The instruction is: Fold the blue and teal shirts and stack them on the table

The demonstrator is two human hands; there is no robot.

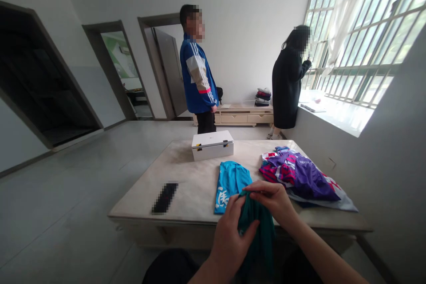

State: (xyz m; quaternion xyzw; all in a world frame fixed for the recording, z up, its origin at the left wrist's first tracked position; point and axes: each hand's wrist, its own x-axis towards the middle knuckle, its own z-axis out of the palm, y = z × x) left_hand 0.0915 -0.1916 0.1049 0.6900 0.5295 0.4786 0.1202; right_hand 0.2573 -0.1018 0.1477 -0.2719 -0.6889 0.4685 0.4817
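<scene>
A dark teal garment (258, 226) hangs from my two hands in front of the table's near edge. My left hand (231, 235) is closed around its left side, with the thumb pressed on the cloth. The fingertips of my right hand (274, 199) pinch its upper edge. Just beyond my hands a folded bright blue shirt (231, 177) with white lettering lies flat on the table. To the right is a loose heap of jerseys (296, 173), in purple, red and white.
On the low table (189, 199) stand a closed white box (213, 146) at the back and a blurred black object (165, 197) at the left. Two people stand beyond it, one in a blue jacket (199, 75), one in a dark coat (286, 84). A cabinet (244, 117) holds stacked clothes (262, 97).
</scene>
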